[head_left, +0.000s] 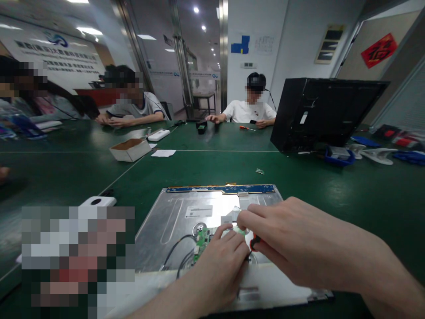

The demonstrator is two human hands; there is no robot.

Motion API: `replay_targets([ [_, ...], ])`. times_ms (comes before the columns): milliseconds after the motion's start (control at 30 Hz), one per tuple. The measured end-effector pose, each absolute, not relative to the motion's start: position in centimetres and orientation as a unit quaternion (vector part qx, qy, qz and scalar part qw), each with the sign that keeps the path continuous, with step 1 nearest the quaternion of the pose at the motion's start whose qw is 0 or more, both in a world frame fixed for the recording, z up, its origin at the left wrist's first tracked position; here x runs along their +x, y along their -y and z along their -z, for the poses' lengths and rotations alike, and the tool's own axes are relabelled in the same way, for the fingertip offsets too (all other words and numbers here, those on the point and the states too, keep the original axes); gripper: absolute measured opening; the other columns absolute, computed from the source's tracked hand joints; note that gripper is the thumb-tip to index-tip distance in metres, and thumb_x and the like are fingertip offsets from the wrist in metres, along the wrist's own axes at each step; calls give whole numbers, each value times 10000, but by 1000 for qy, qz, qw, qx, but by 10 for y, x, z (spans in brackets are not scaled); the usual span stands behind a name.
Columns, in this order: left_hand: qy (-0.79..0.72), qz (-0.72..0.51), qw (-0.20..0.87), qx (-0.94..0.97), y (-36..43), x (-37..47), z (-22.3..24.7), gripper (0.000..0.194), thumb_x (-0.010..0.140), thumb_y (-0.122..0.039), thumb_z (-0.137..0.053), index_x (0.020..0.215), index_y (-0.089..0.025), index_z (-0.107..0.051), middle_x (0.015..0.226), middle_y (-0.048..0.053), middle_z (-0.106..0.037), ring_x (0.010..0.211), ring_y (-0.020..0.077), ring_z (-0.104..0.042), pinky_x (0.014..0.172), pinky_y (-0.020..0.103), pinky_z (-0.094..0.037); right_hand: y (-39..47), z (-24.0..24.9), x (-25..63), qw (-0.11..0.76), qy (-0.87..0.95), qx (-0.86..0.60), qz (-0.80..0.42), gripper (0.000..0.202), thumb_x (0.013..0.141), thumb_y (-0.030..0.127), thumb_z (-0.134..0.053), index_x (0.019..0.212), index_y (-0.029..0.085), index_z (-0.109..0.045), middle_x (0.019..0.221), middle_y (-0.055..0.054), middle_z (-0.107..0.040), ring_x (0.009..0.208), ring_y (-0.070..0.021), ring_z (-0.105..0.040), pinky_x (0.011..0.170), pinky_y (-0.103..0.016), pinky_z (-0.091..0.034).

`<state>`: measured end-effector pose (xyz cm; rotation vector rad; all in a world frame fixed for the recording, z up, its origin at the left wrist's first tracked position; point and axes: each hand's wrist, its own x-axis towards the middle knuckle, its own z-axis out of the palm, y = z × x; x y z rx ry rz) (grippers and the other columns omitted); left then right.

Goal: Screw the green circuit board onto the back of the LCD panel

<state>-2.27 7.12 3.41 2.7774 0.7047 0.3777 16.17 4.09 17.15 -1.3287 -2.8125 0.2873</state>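
A flat metal display panel lies on the green table in front of me, with a narrow blue circuit board along its far edge. Toward its near side sits a green circuit board, partly covered by my hands, with dark cables looping off to the left. My left hand rests over that board with bent fingers close together; its fingertips are partly hidden. In my right hand is a screwdriver with an orange and black handle, its tip pointing down beside my left hand and hidden.
A black monitor housing stands at the back right, near blue and grey parts. An open cardboard box and white paper lie left of centre. Another screwdriver lies before a person across the table. Others sit at the left.
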Motion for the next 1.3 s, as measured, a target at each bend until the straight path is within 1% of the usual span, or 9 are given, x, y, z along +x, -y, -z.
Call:
replay_targets([
  [300,-243,-137,136,951,-71,-22,-34,225,879,-146,-490,1053,-222,-611,1049,76,-678,1079,264,-588,1078,480,-309,-40,-174,160,6,896,-438,-81,175,875,155,-578,1034,223,-552,875,-11,-671,752,-167,-628,583,-275,-392],
  [500,-235,-146,133,952,-71,-22,-34,233,880,-144,-496,1069,-222,-609,1028,68,-677,1038,258,-605,1074,484,-318,-42,-174,157,8,888,-457,-43,63,918,233,-555,977,224,-574,792,-3,-681,643,-176,-615,509,-278,-313],
  [600,-231,-149,135,952,-70,-23,-34,237,875,-142,-507,1076,-223,-603,1038,69,-675,1041,257,-604,1080,484,-312,-43,-176,156,5,888,-458,-36,44,925,241,-553,946,223,-587,782,-2,-685,642,-180,-622,503,-278,-298],
  [700,-237,-145,138,951,-70,-23,-34,237,869,-139,-508,1075,-215,-598,1040,75,-674,1059,262,-597,1083,490,-306,-44,-175,156,2,892,-449,-42,60,919,214,-553,972,223,-580,814,-4,-690,675,-182,-637,517,-276,-321],
  [933,-242,-134,134,952,-70,-22,-36,241,875,-146,-496,1080,-217,-601,1052,79,-681,1088,269,-592,1084,490,-314,-41,-171,161,14,900,-430,-65,220,872,156,-572,1071,230,-512,870,3,-674,724,-174,-630,552,-278,-370],
  [1033,-236,-143,137,951,-71,-22,-38,302,868,-141,-497,1150,-212,-576,1119,83,-672,1153,271,-566,1098,485,-309,-41,-173,161,14,904,-419,-88,227,854,132,-580,1040,238,-504,889,15,-662,726,-163,-618,556,-273,-378],
  [1100,-228,-148,147,951,-71,-22,-39,348,856,-138,-506,1196,-198,-549,1195,91,-648,1211,271,-532,1114,474,-302,-41,-174,160,3,907,-409,-99,236,850,117,-575,1049,231,-516,918,-1,-663,752,-160,-620,582,-269,-394],
  [1200,-225,-152,162,949,-72,-21,-39,345,852,-140,-510,1191,-190,-547,1247,97,-623,1240,269,-512,1123,462,-300,-40,-175,158,-5,910,-402,-105,264,864,161,-582,1117,220,-533,961,-33,-670,808,-172,-631,648,-271,-421],
  [1300,-227,-153,161,948,-71,-21,-38,299,857,-144,-500,1143,-200,-570,1163,96,-653,1201,273,-534,1112,476,-303,-41,-174,157,6,905,-416,-92,244,893,250,-589,1131,225,-540,925,-31,-685,782,-184,-641,635,-279,-420],
])
